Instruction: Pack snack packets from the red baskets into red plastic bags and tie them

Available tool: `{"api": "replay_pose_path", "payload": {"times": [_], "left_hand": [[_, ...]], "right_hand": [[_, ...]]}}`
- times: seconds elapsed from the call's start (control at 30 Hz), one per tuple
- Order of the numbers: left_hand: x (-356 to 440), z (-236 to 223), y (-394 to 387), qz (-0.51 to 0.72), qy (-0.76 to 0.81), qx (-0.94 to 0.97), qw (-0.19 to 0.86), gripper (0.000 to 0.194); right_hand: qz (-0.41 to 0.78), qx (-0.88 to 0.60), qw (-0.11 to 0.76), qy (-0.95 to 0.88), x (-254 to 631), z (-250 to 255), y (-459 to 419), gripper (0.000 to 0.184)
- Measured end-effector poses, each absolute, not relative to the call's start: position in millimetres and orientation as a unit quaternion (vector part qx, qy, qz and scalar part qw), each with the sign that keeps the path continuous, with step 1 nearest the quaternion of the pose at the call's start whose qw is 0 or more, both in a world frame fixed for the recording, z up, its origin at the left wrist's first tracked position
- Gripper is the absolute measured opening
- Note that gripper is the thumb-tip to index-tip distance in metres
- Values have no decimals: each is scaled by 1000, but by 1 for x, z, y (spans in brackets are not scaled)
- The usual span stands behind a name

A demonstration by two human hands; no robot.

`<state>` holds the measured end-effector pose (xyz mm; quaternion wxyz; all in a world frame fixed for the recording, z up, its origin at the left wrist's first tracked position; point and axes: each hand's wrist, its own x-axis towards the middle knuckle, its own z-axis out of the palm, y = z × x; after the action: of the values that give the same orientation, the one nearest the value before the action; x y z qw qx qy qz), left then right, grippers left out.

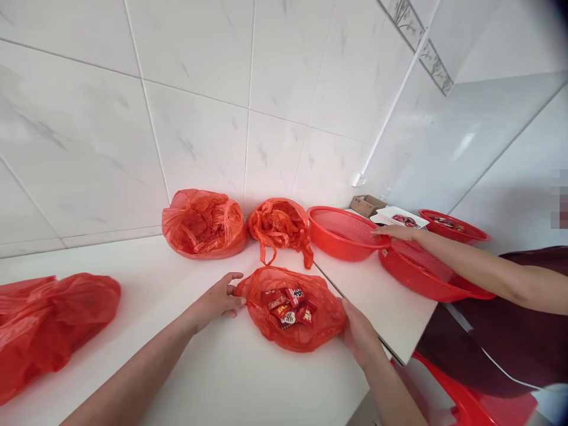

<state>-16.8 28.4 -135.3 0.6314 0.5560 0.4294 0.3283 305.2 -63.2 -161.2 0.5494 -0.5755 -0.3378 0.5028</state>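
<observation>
Table (266, 384) with an open red bag (284, 340) on top.
White surface stretches in front of the bag and to its left; a dark seam (327, 278) runs just past its right side. The left hand (222, 300) has thumb and fingers parted at the bag's left edge; the right hand (357, 331) cups its right side, though I cannot tell whether it grips. Small packets (293, 307) inside carry white and yellow lettering too small to read.
</observation>
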Motion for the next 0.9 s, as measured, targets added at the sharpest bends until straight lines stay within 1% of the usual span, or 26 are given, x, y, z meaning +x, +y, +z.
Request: {"api": "replay_pose_path", "payload": {"times": [0.1, 0.17, 0.23, 0.33, 0.43, 0.57, 0.7, 0.77, 0.83, 0.9], "left_hand": [[-5, -108, 28, 363, 413, 573, 607, 55], [4, -83, 32, 408, 391, 586, 581, 52], [9, -55, 36, 469, 366, 591, 545, 46], [10, -15, 37, 566, 336, 583, 477, 34], [8, 13, 33, 618, 314, 581, 427, 28], [9, 26, 25, 624, 292, 592, 418, 26], [13, 30, 12, 578, 280, 661, 388, 31], [15, 31, 2, 557, 293, 709, 317, 30], [17, 33, -7, 539, 315, 756, 197, 25], [21, 35, -16, 524, 326, 783, 77, 22]], "right_hand": [[626, -527, 467, -335, 299, -140, -46, 32], [629, -523, 457, -348, 298, -127, -37, 31], [593, -523, 495, -361, 303, -115, -29, 27], [498, -537, 569, -374, 321, -94, -23, 23], [430, -547, 608, -383, 342, -72, -23, 23], [416, -461, 663, -418, 349, -47, -28, 21], [441, -385, 683, -437, 323, -34, -29, 19], [466, -346, 697, -420, 305, -31, -28, 18], [488, -323, 696, -416, 287, -29, -28, 23], [507, -309, 677, -434, 271, -26, -30, 29]]}}
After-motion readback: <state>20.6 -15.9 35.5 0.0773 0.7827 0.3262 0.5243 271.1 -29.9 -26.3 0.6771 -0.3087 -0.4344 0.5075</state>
